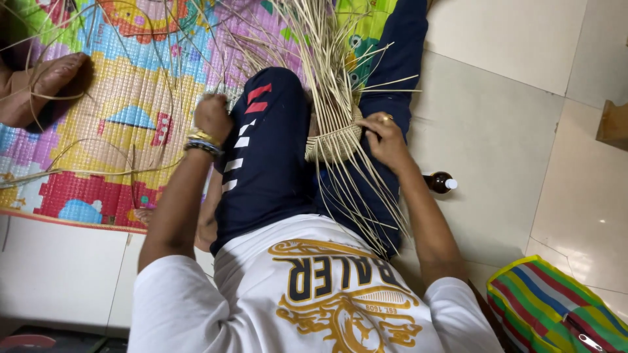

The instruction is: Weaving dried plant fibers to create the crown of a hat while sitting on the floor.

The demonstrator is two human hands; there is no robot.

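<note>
While right hand (386,137) grips woven basket (333,142), left hand (212,116) fisted on strands, brown bottle (439,182) nearby

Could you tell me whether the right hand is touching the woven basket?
Touching: the head view shows the right hand resting its fingers against the rim of the woven basket.

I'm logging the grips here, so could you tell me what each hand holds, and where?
The right hand grips the woven basket at its rim. The left hand is closed on thin cane strands.
</note>
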